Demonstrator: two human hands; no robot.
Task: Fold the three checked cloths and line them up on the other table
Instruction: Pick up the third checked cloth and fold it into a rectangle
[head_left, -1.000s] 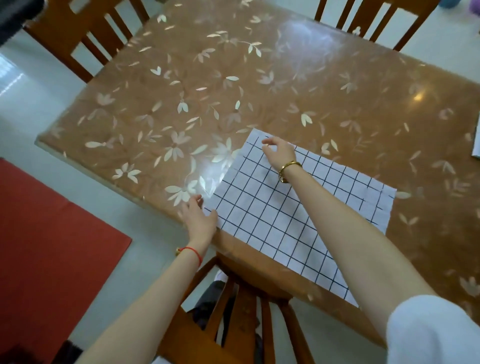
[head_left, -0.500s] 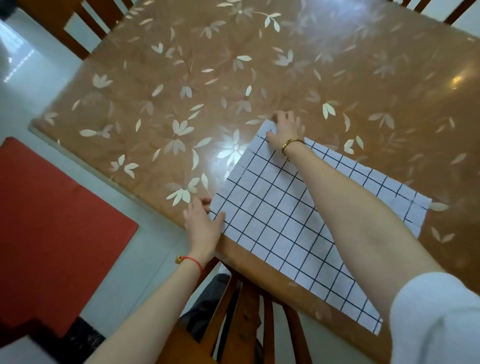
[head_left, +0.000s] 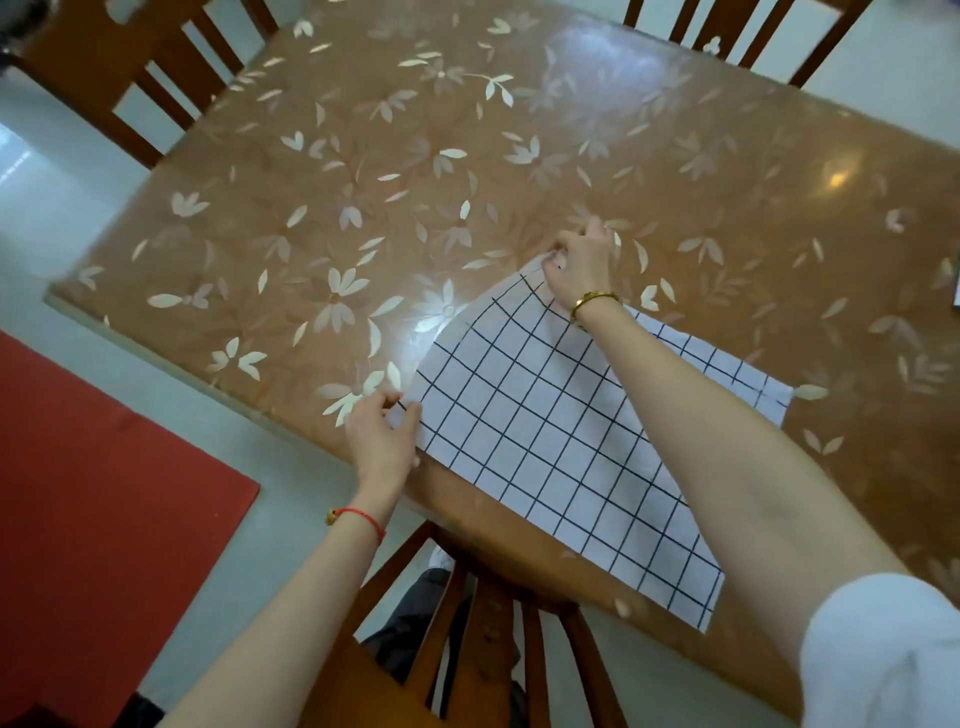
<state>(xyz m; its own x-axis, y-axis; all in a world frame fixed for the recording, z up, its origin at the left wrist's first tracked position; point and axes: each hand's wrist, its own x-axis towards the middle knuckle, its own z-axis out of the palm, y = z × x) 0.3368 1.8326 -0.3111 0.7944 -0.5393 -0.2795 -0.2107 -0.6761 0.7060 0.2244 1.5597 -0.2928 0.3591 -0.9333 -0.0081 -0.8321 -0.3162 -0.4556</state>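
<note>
One white cloth with a black check lies on the brown flowered table, at its near edge, with its near corner hanging over. My left hand pinches the cloth's near left corner. My right hand pinches the far left corner and holds it a little above the table, so the left edge curves upward. My right forearm crosses over the cloth.
A wooden chair stands right below me against the table's near edge. Two more chairs stand at the far left and far right. A red mat lies on the pale floor at left. A white object peeks in at the right edge.
Both hands went from resting flat on the cloth's left corners to pinching them. The left edge has lifted off the table.
</note>
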